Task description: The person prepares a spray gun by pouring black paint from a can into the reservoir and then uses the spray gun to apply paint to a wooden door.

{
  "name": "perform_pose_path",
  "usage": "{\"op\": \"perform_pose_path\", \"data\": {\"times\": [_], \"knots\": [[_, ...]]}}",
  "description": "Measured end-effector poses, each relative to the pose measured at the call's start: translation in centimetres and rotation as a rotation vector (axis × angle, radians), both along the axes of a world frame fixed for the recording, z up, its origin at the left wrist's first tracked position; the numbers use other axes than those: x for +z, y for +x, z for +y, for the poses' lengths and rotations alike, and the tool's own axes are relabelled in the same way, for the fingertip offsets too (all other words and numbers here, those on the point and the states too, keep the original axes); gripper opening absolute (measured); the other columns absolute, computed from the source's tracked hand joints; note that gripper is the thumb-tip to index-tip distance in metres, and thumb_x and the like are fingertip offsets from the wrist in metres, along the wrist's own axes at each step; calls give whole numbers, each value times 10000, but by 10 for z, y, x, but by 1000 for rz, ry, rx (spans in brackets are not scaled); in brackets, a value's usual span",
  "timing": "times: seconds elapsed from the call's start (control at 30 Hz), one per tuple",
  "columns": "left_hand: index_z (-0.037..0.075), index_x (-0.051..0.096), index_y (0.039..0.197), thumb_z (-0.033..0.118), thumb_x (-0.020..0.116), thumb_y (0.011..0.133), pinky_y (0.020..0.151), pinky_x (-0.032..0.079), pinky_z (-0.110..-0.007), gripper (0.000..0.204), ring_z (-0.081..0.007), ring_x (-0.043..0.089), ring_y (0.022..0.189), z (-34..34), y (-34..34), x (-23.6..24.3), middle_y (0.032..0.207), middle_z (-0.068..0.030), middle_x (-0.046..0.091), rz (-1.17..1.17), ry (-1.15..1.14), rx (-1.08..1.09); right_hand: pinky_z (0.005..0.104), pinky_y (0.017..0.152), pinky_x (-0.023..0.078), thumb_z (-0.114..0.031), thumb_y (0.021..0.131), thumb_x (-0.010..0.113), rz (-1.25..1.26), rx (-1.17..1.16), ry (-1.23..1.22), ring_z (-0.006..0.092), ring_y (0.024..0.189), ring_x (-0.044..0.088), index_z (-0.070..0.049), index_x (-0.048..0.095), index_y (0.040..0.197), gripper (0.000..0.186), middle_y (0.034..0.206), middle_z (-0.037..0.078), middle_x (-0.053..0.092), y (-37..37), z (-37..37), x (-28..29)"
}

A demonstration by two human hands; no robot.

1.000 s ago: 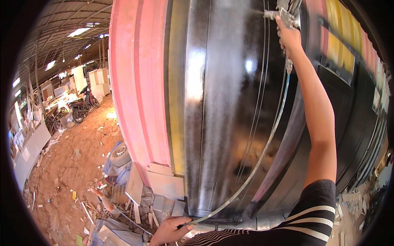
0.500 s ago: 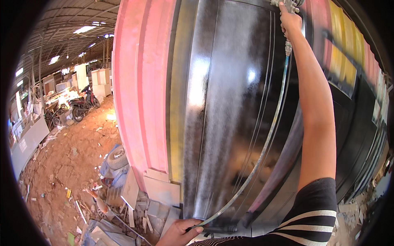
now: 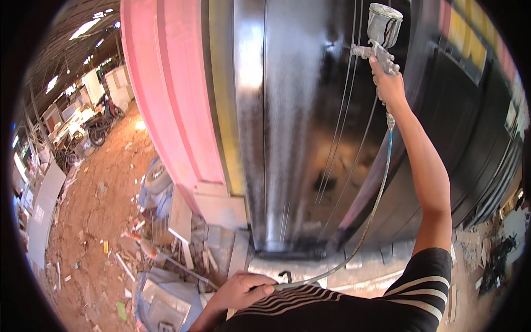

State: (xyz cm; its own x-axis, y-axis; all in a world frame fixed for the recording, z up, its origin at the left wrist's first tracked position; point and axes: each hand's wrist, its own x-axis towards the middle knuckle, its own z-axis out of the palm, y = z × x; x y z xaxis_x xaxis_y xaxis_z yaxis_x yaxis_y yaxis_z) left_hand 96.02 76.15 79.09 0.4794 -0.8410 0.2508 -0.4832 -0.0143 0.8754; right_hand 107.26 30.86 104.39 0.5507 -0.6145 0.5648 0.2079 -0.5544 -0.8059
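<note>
My right hand (image 3: 389,84) is wrapped around the handle of a spray gun (image 3: 377,57), held up at arm's length in front of a glossy black panel (image 3: 293,110). A grey paint cup (image 3: 385,25) tops the gun, with dark drips down its side. The nozzle points left; whether the trigger is pulled I cannot tell. From the handle's base an air hose (image 3: 371,213), bluish then dirty grey-green, curves down to my left hand (image 3: 243,290). That hand is closed around the hose near my waist.
Pink corrugated sheet (image 3: 171,99) with a yellow strip (image 3: 224,99) borders the panel on the left. Boards, scraps and a tyre (image 3: 157,177) lie on the dirt floor (image 3: 99,205). Motorbikes (image 3: 102,122) stand farther back. Debris lies at the lower right.
The view has shifted, and the whole spray gun now shows below the top edge. My right elbow is more bent. The hose hangs in a deeper curve, and the panel's lower edge shows.
</note>
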Motion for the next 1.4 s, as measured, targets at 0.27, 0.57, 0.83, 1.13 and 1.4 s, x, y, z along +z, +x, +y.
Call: {"op": "perform_pose_path", "data": {"times": [0.27, 0.57, 0.83, 1.13, 1.4], "knots": [[51, 697, 1040, 287, 630, 934, 719, 535, -360, 268, -311, 691, 829, 2, -8, -32, 916, -142, 709, 179, 271, -119, 268, 523, 344, -414, 897, 681, 185, -107, 30, 50, 565, 416, -69, 648, 766, 371, 629, -54, 510, -12, -7, -237], [13, 687, 1027, 259, 615, 946, 723, 534, -372, 269, -309, 693, 818, -5, -18, -63, 898, -159, 706, 466, 437, -97, 334, 790, 483, -362, 869, 719, 434, -134, 205, 187, 820, 656, -35, 703, 1080, 389, 889, 136, 722, -43, 35, -473], [12, 693, 1080, 264, 626, 931, 733, 523, -383, 300, -305, 685, 806, -5, -28, -99, 877, -175, 702, 680, 634, 38, 460, 772, 490, -477, 842, 693, 680, -314, 268, 429, 919, 643, -78, 710, 1010, 433, 887, 221, 689, -51, 65, -650], [29, 691, 1055, 261, 627, 935, 697, 514, -370, 269, -292, 670, 750, -18, -30, -115, 817, -153, 683, 755, 693, 108, 522, 802, 490, -569, 827, 654, 1113, -370, 257, 450, 946, 632, -40, 698, 936, 542, 938, 246, 681, -74, 60, -765], [35, 690, 1041, 243, 613, 947, 690, 511, -362, 241, -288, 666, 750, -13, -38, -112, 818, -145, 680, 654, 599, 87, 497, 819, 489, -545, 828, 664, 956, -326, 241, 434, 976, 635, -28, 706, 993, 545, 941, 249, 681, -68, 29, -684]]}}
